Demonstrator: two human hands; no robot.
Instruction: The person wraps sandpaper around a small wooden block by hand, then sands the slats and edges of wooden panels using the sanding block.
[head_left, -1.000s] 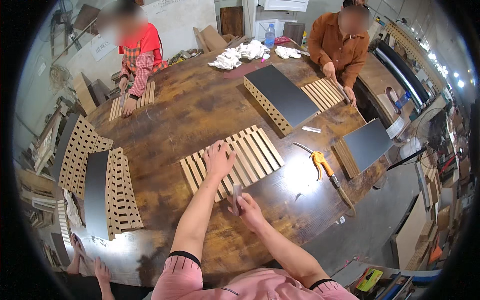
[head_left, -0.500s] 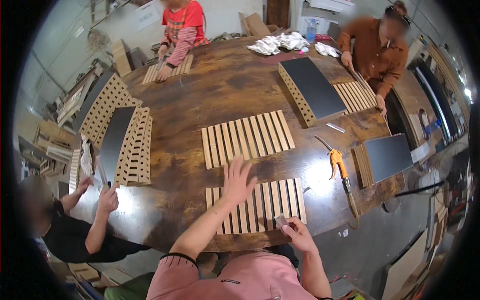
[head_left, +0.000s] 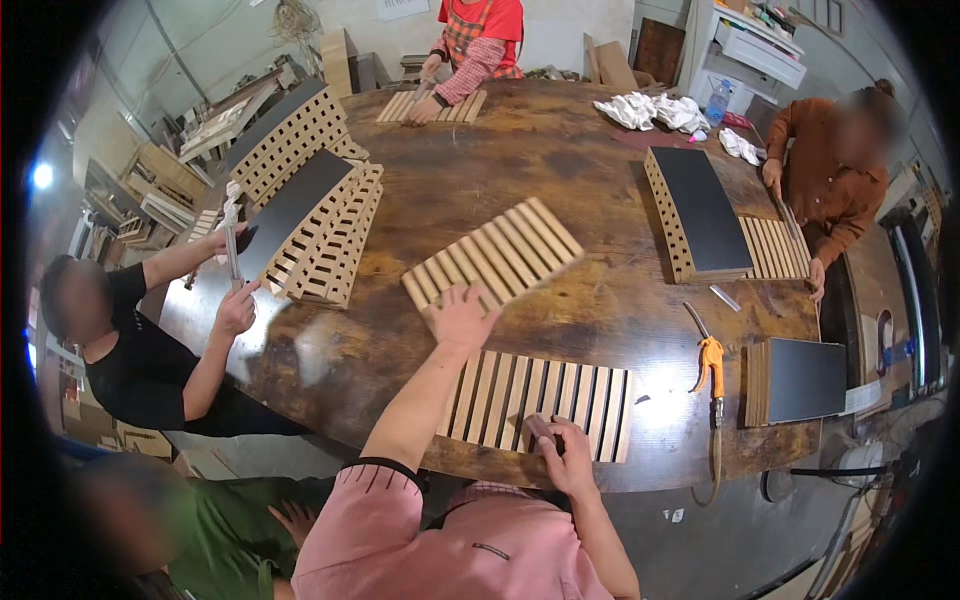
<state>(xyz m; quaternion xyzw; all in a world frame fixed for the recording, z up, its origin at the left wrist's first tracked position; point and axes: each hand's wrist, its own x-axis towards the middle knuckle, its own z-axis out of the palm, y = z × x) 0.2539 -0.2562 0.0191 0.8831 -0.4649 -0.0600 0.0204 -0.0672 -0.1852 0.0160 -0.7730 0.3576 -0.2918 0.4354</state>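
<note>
Bench (head_left: 545,150): brown wood; clock face from here, pink-shirted person at 6.
Left hand (head_left: 463,318): spread wide, fingers on the far slatted panel at its 7 o'clock edge.
Right hand (head_left: 568,455): closed round a small block (head_left: 540,430), at the near panel's 5 o'clock; can't tell if the block touches the slats.
Far slatted panel (head_left: 500,250): about mid-bench, skewed, one end aimed near 2; can't tell if it's fully flat.
Near slatted panel (head_left: 500,400): at 6, between the person and the far panel.
Air gun (head_left: 709,365): orange, at 4, hose running over the edge.
Dark-topped stacks: large one (head_left: 700,215) at 2, smaller one (head_left: 800,380) between 3 and 4, two perforated ones (head_left: 305,225) between 9 and 10.
White cloths (head_left: 650,110): crumpled, at 1, bottle (head_left: 717,102) just beside.
Co-workers: red top (head_left: 500,25) near 12, brown shirt (head_left: 835,170) past 2, black shirt (head_left: 150,350) near 9, green shirt (head_left: 235,530) near 8.
</note>
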